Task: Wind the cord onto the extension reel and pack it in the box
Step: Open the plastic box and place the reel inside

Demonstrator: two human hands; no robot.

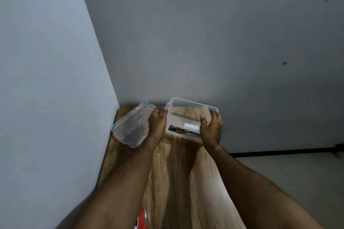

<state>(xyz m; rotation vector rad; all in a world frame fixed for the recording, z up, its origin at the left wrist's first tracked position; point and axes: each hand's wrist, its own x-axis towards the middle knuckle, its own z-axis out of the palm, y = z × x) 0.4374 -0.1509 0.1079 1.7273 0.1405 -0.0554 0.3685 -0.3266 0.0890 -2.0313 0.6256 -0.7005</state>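
Note:
A clear plastic box (188, 115) with a printed label on its near side is lifted and tilted above the far end of the wooden table (182, 182); it looks empty. My left hand (158, 122) grips its left rim and my right hand (211, 126) grips its right side. The box's clear lid (130, 126) lies on the table to the left, just beside my left hand. A red and white object (142, 218), perhaps the reel, peeks out under my left forearm at the bottom edge. No cord is visible.
The table is narrow and stands in a corner, with grey walls (55, 80) at its left and far ends. To the right lies pale floor (288, 169) with a black strip along the wall base.

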